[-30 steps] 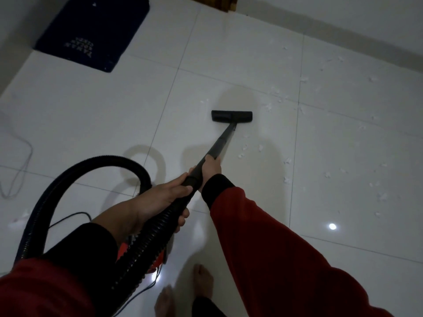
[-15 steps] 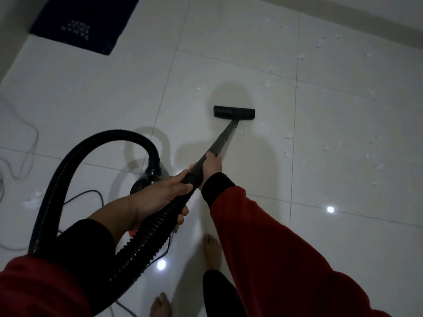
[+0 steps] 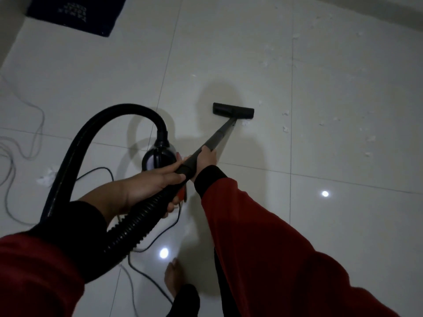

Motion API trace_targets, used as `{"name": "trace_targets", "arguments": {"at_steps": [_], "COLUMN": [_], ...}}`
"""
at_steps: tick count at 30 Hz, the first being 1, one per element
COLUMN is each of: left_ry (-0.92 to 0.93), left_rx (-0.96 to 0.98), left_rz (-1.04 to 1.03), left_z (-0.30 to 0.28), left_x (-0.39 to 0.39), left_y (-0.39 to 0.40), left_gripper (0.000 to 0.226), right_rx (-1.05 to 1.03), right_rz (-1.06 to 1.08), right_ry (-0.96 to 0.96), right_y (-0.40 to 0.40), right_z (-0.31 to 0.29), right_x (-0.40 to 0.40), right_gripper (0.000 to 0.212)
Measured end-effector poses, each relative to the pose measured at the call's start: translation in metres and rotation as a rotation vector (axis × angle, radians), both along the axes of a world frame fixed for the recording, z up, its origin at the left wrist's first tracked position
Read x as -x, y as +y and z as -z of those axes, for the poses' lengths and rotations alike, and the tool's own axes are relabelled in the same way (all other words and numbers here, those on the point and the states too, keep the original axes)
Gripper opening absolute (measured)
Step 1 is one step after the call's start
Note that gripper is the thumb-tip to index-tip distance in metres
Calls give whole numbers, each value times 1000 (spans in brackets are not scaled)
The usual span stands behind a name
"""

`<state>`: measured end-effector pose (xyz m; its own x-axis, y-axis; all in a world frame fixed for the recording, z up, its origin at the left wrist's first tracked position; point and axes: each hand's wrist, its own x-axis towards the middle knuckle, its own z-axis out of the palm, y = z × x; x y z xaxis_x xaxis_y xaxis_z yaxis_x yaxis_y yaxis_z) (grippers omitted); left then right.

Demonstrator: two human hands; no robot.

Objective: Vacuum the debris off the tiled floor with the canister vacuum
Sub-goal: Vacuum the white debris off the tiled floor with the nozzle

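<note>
Canister vacuum, dark rounded plastic body [image 3: 158, 156], standing on the pale glossy tiled floor [image 3: 229, 53] at centre-left of the frame, just beyond the hands. Fittings: thick black ribbed hose [image 3: 75, 143] arching from the body's top up and round to lower left; rigid dark grey wand [image 3: 219, 133] running diagonally to a flat black floor nozzle [image 3: 233, 108], which sits flat on the tile at centre. Handling, judged: wand stiff and probably light, steered best with one hand at the hose cuff and one further down the tube; hose flexible and springy; body likely to drag along on a pull of the hose. Grip: left hand [image 3: 148, 186] with fingers wrapped around the hose-to-wand joint; right hand [image 3: 207, 157] with fingers curled around the wand just ahead. Both sleeves red with black cuffs. Remaining work: scattered white paper-like debris [image 3: 285, 129] to the right of the nozzle and toward upper right, with one larger clump at left. Surroundings: thin dark power cord [image 3: 137, 268] looping by a bare foot [image 3: 172, 280]; pale loose cable [image 3: 34, 133] at left edge; dark blue floor mat [image 3: 77, 12] at upper left.
</note>
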<state>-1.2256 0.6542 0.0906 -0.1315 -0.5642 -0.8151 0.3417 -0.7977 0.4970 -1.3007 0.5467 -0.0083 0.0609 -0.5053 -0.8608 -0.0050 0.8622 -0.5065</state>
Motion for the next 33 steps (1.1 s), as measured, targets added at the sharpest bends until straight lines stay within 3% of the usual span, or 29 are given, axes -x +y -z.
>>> {"name": "trace_targets", "arguments": {"at_steps": [9, 23, 26, 33], "left_ry": [-65, -39, -48, -121], "left_rx": [-37, -54, -57, -84], "left_rz": [110, 198, 245, 358], "left_z": [-14, -17, -7, 30], "left_x": [-6, -41, -60, -103], "left_y": [65, 125, 138, 156], "left_gripper": [55, 49, 40, 55], "right_rx": [-53, -136, -138, -179], "right_rz": [157, 185, 227, 313], "right_ry": [-36, -54, -71, -151], "right_y": [77, 140, 153, 173], "right_z": [-15, -38, -38, -51], "right_x": [-6, -26, -32, -47], "right_gripper": [54, 54, 54, 57]}}
